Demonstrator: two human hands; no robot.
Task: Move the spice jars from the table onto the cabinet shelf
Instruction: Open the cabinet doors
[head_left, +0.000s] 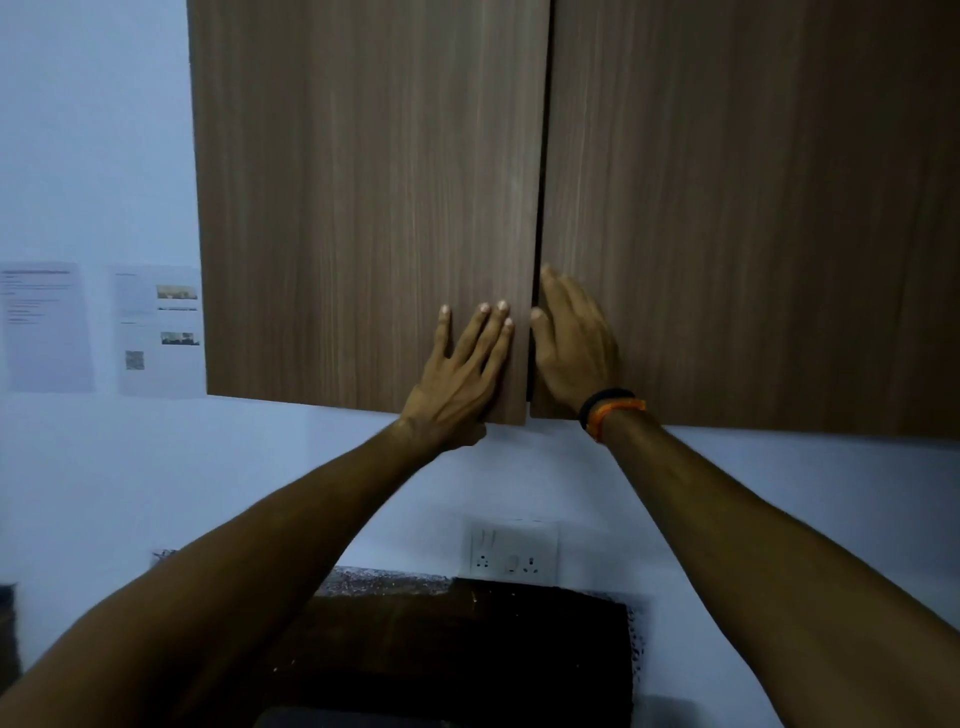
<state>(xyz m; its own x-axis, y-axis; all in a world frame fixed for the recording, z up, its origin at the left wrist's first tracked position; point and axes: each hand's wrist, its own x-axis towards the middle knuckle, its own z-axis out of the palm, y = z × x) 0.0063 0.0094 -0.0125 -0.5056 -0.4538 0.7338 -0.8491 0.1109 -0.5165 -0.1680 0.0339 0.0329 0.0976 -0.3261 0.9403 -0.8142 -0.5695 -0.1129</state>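
My left hand (462, 374) lies spread flat on the left cabinet door (363, 208), my right hand (571, 348) open with fingertips at the centre seam, to work the doors.

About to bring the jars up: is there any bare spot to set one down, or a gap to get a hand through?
No shelf shows: both cabinet doors are nearly shut, with only a narrow dark seam between them. The left hand and right hand crowd its lower end. Below, the dark board under the wall socket looks bare.
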